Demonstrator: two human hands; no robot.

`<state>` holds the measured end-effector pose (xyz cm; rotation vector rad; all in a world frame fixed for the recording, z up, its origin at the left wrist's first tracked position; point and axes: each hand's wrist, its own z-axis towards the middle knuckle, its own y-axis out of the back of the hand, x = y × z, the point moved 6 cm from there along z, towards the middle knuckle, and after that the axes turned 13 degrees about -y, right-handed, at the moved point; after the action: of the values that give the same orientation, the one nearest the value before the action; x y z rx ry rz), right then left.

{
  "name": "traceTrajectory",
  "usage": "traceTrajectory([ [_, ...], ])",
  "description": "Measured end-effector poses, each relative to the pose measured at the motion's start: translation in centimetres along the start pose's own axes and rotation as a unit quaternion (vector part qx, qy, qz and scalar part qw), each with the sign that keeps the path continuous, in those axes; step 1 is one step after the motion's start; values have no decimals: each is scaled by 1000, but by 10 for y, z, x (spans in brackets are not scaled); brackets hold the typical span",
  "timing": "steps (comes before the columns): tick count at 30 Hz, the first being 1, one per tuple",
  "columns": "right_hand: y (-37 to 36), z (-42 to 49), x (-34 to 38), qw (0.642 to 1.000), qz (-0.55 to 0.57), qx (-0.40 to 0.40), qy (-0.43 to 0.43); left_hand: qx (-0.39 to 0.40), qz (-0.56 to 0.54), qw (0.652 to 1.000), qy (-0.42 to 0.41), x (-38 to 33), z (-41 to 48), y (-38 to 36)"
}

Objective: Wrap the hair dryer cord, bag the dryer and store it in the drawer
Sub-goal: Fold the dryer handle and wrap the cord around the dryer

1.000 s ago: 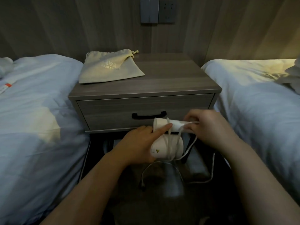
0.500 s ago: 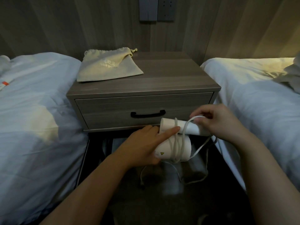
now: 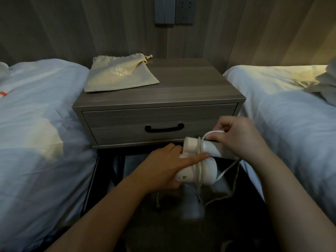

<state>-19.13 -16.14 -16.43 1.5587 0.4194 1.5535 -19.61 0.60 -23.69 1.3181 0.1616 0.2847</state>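
Observation:
I hold a white folding hair dryer in front of the nightstand, below its drawer. My left hand grips the dryer's body, the index finger pressed across several turns of white cord wound around it. My right hand pinches a loop of the cord above the handle. The loose rest of the cord hangs toward the dark floor. A beige drawstring bag lies flat on the nightstand's back left. The drawer is closed, with a black handle.
The grey wooden nightstand stands between two beds with white bedding, one on the left and one on the right. A switch and socket panel sits on the wall above. The floor underneath is dark.
My right hand has carried the cord up and over the handle, adding to the winding. The dryer and both hands have shifted slightly right. The hanging length of cord has grown shorter.

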Motion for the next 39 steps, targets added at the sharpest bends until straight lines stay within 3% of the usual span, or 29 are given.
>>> traceTrajectory([
  [4, -8, -2, 2, 998, -58, 14, 29, 19, -24, 999, 12, -4, 2, -9],
  [11, -7, 10, -16, 997, -62, 11, -38, 18, -21, 999, 34, 11, -3, -8],
  [17, -6, 16, -29, 991, 54, 120, -4, 26, -24, 999, 26, 11, -3, -6],
  [22, 6, 31, -60, 991, 72, 44, -102, 58, -99, 992, 53, 9, -5, -9],
  [25, -10, 30, -71, 971, 132, 143, -138, 64, -258, 958, 108, 11, -9, -7],
  [28, -31, 31, -87, 903, 295, 248, -190, 37, -382, 914, 133, 11, -10, -3],
  [35, -61, 23, -80, 776, 470, 337, -253, -63, -549, 814, 178, 20, -11, 5],
  [39, -68, 18, -67, 784, 465, 352, -212, -165, -599, 759, 192, 29, -11, 19],
])
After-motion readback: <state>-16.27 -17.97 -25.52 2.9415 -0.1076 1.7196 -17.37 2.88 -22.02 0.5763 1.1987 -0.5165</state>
